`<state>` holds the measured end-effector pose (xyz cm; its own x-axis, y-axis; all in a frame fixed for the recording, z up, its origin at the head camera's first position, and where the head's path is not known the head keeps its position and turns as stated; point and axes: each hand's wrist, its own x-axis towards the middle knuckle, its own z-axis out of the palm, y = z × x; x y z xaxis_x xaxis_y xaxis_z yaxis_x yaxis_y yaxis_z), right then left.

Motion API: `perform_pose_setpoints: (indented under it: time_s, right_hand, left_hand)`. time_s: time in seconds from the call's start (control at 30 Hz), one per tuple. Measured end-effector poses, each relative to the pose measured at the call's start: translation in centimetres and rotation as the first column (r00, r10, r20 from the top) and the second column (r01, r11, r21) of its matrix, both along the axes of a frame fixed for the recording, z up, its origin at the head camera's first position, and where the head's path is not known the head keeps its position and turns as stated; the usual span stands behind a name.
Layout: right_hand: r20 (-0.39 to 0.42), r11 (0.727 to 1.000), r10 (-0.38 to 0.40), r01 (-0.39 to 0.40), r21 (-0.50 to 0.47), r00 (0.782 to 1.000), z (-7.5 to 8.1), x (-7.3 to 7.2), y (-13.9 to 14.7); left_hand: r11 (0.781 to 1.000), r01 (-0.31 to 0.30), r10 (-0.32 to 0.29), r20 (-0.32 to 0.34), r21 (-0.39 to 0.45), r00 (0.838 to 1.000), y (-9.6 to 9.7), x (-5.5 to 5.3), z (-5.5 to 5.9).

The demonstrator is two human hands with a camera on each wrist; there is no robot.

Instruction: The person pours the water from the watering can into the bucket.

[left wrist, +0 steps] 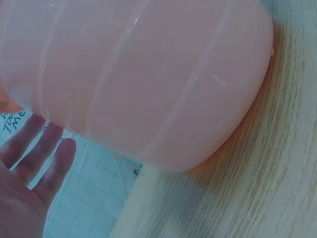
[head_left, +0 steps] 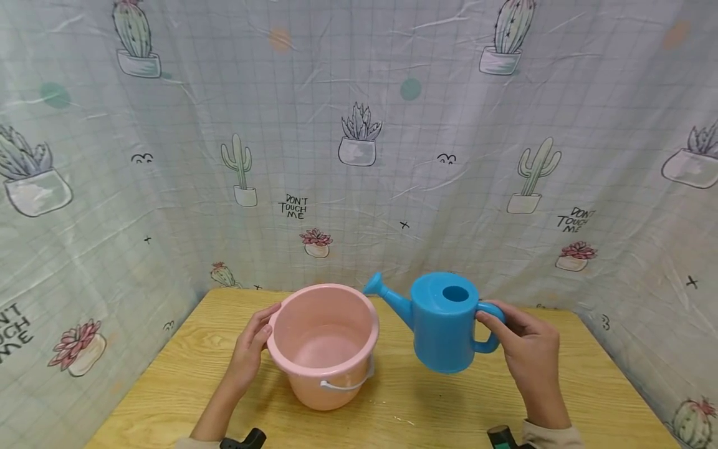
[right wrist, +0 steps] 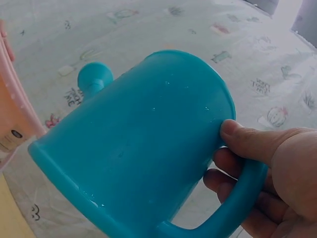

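A pink bucket (head_left: 328,299) with a white handle stands upright on the wooden table. My left hand (head_left: 252,340) touches its left side just under the rim; in the left wrist view, fairly straight fingers (left wrist: 54,163) lie against the outer wall. My right hand (head_left: 527,343) grips the handle of a blue watering can (head_left: 443,337), thumb pressed near the top of the handle. Held above the table to the right of the bucket, the can points its spout left, with the sprinkler head near the bucket's rim. Droplets show on the can in the right wrist view.
The wooden table (head_left: 185,380) has a few small wet spots in front of the bucket. A cactus-print curtain (head_left: 359,199) hangs behind the table and along both sides.
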<state>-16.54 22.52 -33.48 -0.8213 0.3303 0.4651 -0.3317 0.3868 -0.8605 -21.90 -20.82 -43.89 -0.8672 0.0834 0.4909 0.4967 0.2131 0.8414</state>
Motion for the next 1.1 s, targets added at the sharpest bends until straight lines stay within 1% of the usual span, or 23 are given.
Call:
perform_pose_setpoints:
  time_s: [0.3,0.57,0.67,0.9,1.1]
  right_hand:
    - [-0.037,0.999,-0.032,0.032,-0.014,0.999,-0.27,-0.29,-0.04]
    - [-0.081,0.997,-0.052,0.047,-0.054,0.995,-0.21,-0.39,-0.03]
    - [-0.097,0.997,-0.055,0.049,-0.059,0.994,-0.24,-0.51,0.01]
    - [-0.086,0.997,-0.062,0.057,-0.058,0.994,-0.42,-0.62,0.09]
    - [-0.086,0.996,-0.061,0.055,-0.073,0.994,-0.46,-0.66,0.16]
  left_hand:
    - [1.0,-0.004,0.004,0.006,-0.006,1.0,-0.06,-0.03,-0.15]
    - [1.0,0.014,-0.014,-0.011,-0.017,1.0,-0.02,0.01,0.09]
    - [1.0,0.011,-0.011,-0.009,-0.013,1.0,-0.08,0.02,0.13]
    - [1.0,0.01,-0.01,-0.014,0.004,1.0,-0.14,0.09,0.02]
    - [1.0,0.016,-0.016,-0.021,-0.001,1.0,-0.08,-0.04,0.08]
